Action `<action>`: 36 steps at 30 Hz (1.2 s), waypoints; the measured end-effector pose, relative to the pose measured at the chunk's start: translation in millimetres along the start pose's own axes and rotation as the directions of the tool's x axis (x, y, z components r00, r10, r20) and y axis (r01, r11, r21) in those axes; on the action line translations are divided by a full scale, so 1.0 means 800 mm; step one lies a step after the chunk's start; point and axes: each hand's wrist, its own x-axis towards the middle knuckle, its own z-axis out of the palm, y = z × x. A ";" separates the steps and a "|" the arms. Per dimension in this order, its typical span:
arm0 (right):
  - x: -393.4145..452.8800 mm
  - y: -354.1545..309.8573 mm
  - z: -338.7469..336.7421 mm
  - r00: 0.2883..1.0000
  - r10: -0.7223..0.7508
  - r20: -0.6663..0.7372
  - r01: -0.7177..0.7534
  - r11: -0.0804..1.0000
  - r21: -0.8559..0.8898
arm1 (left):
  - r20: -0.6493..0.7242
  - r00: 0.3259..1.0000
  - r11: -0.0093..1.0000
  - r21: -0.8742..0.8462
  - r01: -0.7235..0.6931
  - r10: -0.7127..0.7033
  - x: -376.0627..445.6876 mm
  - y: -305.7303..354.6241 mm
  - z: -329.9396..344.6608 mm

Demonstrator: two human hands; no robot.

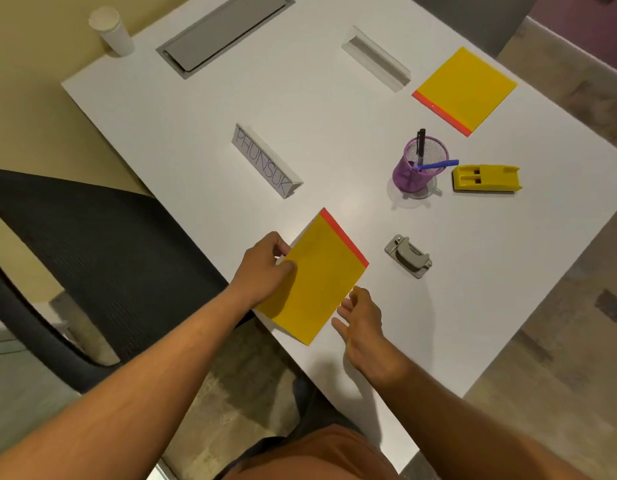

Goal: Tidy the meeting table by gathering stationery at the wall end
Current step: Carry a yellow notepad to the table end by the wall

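A yellow notepad with a red binding strip lies at the near edge of the white table. My left hand grips its left edge, thumb on top. My right hand hovers open at the pad's lower right corner, fingers spread. A second yellow notepad lies far right. A purple mesh pen cup holds a black marker and a blue pen. Beside it sits a yellow whiteboard eraser. A grey hole punch rests right of the near pad.
A name plate reading PHUNSUK and a blank white one stand on the table. A grey cable hatch and a white paper cup sit at the wall end. A black mesh chair stands at left.
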 end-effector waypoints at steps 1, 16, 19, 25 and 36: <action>-0.002 0.003 -0.004 1.000 -0.005 0.013 0.005 1.000 -0.002 | 0.003 1.000 1.000 -0.028 -0.008 0.008 -0.011 0.002 0.003; -0.169 0.078 -0.076 0.875 -0.455 0.168 0.483 0.843 -0.236 | 0.073 0.997 0.753 -0.654 0.066 -0.024 -0.212 -0.043 0.017; -0.219 0.113 -0.095 0.807 -0.574 0.138 0.588 0.765 -0.261 | 0.075 0.997 0.758 -0.652 0.027 0.029 -0.261 -0.053 0.019; -0.273 0.200 -0.144 0.729 -0.679 0.082 0.677 0.699 -0.231 | 0.058 0.994 0.807 -0.589 -0.039 0.090 -0.339 -0.077 0.051; -0.295 0.278 -0.347 0.689 -0.705 -0.168 0.710 0.703 -0.039 | 0.311 0.921 0.882 -0.467 -0.065 0.233 -0.421 -0.007 0.202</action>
